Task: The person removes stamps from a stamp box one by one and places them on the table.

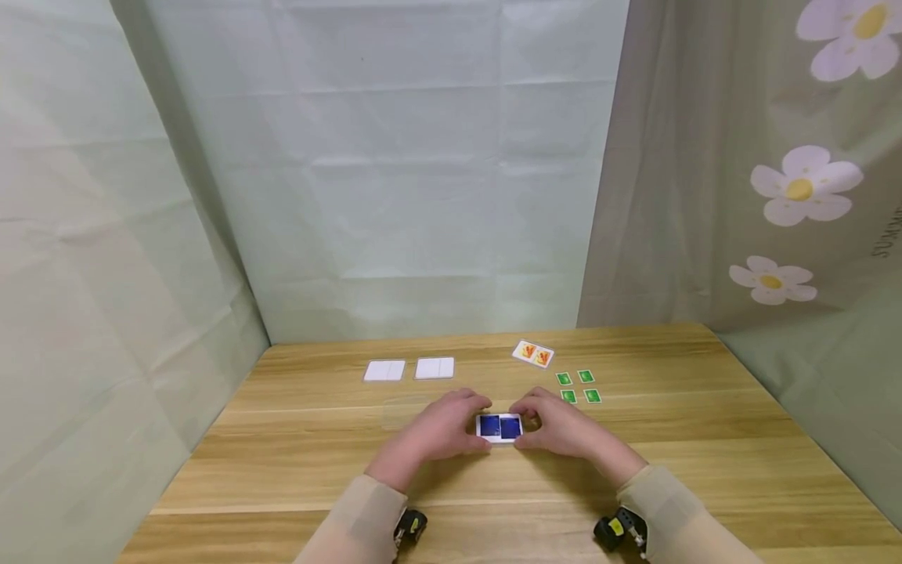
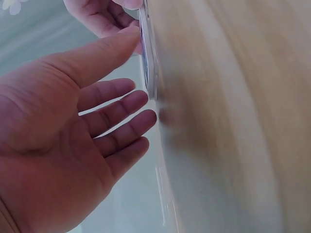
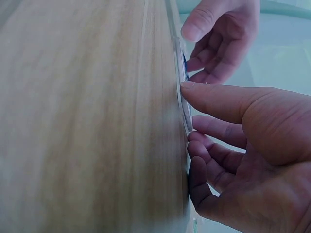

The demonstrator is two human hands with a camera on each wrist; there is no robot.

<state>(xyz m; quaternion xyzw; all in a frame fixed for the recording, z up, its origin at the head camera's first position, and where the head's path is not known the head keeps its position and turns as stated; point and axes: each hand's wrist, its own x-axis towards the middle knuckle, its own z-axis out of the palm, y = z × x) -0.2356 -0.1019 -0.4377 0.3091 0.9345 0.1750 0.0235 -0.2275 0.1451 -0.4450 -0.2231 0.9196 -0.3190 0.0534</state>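
A small white card [image 1: 499, 440] with two dark-blue squares lies flat between my hands in the head view. My right hand [image 1: 564, 427] holds its right end, the thumb at the near edge and the index finger at the far edge. At the left end is my left hand [image 1: 447, 427], its thumb at the near corner and its fingers loosely extended past the far corner. From the left wrist view the thumb [image 2: 109, 53] reaches the card's edge [image 2: 149, 73], while the other fingers spread below. The card's underside is hidden.
Several small green squares [image 1: 586, 376] lie beyond my right hand. A white card with two orange pictures [image 1: 533, 353] sits farther back. Two blank white cards [image 1: 384, 370] [image 1: 434, 367] lie at the back left. Near my left hand is a clear, faint sheet [image 1: 403, 413].
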